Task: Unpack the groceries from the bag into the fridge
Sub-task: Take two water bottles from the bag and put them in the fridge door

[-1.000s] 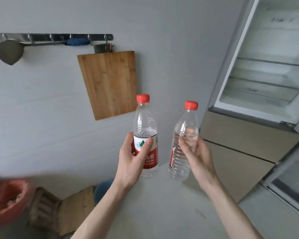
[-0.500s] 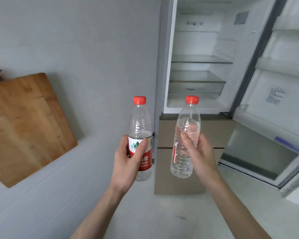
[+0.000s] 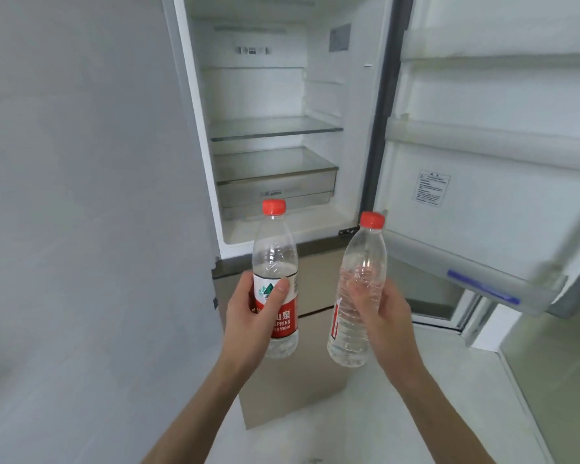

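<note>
Head | left hand (image 3: pixel 248 316) grips left bottle (image 3: pixel 276 259) | right hand (image 3: pixel 387 318) grips right bottle (image 3: pixel 359 262)

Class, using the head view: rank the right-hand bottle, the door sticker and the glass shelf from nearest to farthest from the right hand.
1. Right-hand bottle: held in the right hand.
2. Door sticker: above, on the open door.
3. Glass shelf: upper left, deep inside the fridge.
</note>
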The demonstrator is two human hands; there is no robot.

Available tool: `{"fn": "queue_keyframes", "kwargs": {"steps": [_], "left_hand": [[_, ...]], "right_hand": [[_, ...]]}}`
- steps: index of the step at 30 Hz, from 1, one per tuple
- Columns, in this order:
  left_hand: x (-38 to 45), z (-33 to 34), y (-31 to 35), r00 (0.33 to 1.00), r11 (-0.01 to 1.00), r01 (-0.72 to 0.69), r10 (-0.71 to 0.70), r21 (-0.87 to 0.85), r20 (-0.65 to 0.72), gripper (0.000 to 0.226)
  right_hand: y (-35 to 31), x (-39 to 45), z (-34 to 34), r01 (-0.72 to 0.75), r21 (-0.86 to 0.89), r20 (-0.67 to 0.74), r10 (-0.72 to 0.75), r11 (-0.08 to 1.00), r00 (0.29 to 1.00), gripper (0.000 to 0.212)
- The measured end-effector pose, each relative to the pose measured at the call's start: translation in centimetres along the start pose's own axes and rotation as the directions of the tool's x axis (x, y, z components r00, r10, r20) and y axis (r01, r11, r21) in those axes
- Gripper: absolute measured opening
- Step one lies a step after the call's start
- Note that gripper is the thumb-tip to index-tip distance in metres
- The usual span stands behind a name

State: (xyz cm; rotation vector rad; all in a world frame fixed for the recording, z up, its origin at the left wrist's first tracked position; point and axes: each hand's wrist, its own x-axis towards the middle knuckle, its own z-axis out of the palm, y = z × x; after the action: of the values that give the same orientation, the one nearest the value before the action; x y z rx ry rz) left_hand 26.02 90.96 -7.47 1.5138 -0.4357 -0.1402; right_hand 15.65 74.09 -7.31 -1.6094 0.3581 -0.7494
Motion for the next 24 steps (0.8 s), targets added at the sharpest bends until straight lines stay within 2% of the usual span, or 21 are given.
{"fn": "queue_keyframes", "kwargs": {"steps": [6,12,19,24], "left_hand": [[8.3,7.5,-0.9,0.991,1.000,-0.011,0.012,-0.007,0.131,0.058],[14.4,14.4,-1.7,0.977,0.999,0.003,0.007,-0.048,0.212,0.056],[19.7,20.2,-2.5,0.951,0.999,0.041,-0.034,-0.018,0.307,0.025],[21.9,22.8,-3.0,0.933,0.995,0.095,-0.102,0.037,0.345,0.029]], "right_hand": [[2.6,7.7,-4.8,-0.027,-0.034,-0.142,0.022,0.999,0.990,0.035],[4.3,14.1,-9.0,-0.039,-0.048,-0.262,0.025,0.998,0.965,0.037],[3.8,19.1,-12.2,-0.073,0.002,-0.410,0.067,0.997,0.910,0.043],[4.2,21.0,-13.9,-0.143,0.046,-0.471,0.147,0.989,0.870,0.036]]}}
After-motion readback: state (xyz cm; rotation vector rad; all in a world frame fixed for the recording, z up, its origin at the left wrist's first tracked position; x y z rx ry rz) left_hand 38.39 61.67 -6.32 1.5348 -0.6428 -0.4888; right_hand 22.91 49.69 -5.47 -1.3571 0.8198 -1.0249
